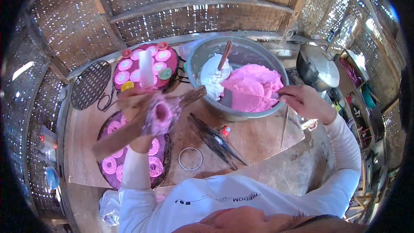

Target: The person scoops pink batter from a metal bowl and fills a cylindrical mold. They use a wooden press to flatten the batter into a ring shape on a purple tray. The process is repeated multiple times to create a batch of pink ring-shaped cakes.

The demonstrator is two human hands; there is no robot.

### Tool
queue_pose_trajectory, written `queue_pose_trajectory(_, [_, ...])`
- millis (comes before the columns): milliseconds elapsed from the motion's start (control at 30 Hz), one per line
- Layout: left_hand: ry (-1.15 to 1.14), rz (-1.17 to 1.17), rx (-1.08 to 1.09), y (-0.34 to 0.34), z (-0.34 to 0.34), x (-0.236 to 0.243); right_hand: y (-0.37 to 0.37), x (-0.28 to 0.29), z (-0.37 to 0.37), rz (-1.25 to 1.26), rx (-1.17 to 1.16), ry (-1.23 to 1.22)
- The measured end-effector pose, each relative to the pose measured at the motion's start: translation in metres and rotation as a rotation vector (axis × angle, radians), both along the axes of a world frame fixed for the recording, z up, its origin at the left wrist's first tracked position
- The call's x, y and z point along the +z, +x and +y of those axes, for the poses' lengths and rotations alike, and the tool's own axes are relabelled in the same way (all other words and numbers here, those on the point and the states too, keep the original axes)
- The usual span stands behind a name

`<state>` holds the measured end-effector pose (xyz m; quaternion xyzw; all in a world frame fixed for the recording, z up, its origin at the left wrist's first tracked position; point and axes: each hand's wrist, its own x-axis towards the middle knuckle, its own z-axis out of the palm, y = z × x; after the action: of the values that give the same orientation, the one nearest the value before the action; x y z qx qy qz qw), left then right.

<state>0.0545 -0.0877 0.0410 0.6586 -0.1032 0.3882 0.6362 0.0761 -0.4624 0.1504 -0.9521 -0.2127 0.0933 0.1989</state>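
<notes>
My left hand [139,143], partly hidden and blurred, grips a wooden press [125,134] with two long arms and a hollow middle smeared with pink dough. A pale, blurred upright piece [145,70] rises behind it. My right hand [307,101] is closed at the right rim of a large grey basin [198,100], around a slim utensil that touches the dough; its kind is hard to make out. Inside the basin lie a big mound of pink dough [254,84] and a smaller white mound [212,74] with a brown stick [225,55] standing in it.
Below my left hand a round tray [134,173] carries several pink lacy rings. Another round tray [172,62] behind it holds patterned discs and coloured lids. On the board lie a woven paddle [90,85], split dark wood [213,139], a white ring [190,148] and a red cap [225,130]. A lidded pot [318,67] stands right.
</notes>
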Motion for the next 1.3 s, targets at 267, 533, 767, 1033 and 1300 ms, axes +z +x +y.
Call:
queue_pose_trajectory(267, [0.283,0.070,-0.007,0.013,-0.017,0.014,-0.034,0.016,0.051,0.133,0.282,0.305])
queue_pose_trajectory(533, [1.008,-0.040,0.492,-0.034,-0.039,0.058,-0.046,0.017,0.117,-0.551,0.303,-0.204])
queue_pose_trajectory(767, [1.051,-0.104,0.494,-0.019,-0.030,0.048,-0.095,-0.024,0.159,-0.943,0.217,-0.306])
queue_pose_trajectory(1033, [0.890,-0.232,0.631,-0.004,-0.005,0.054,-0.125,-0.002,0.095,-0.972,0.052,-0.186])
queue_pose_trajectory(1300, [-0.211,-0.247,0.027,0.040,-0.049,-0.006,-0.084,-0.082,0.129,-0.814,-0.097,0.475])
